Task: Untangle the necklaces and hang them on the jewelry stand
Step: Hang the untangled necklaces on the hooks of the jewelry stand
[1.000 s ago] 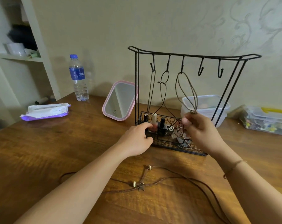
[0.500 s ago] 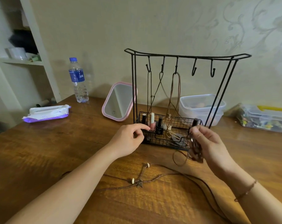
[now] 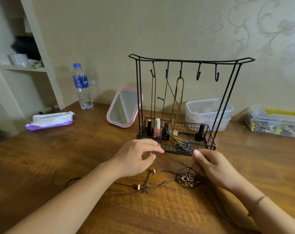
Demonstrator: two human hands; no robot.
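A: Head view. State of each hand?

B: Left hand: thumb and forefinger pinch one end of a thin dark cord. Right hand: fingers curled, pinching the same cord just above its flower pendant, which hangs in a wire ring close over the wooden table.

A: Location of the other necklaces?

B: A beaded necklace lies loose on the table between the forearms. On the jewelry stand, the three leftmost hooks carry cords, including a tan cord; its lower end rests in the wire basket beside nail polish bottles.
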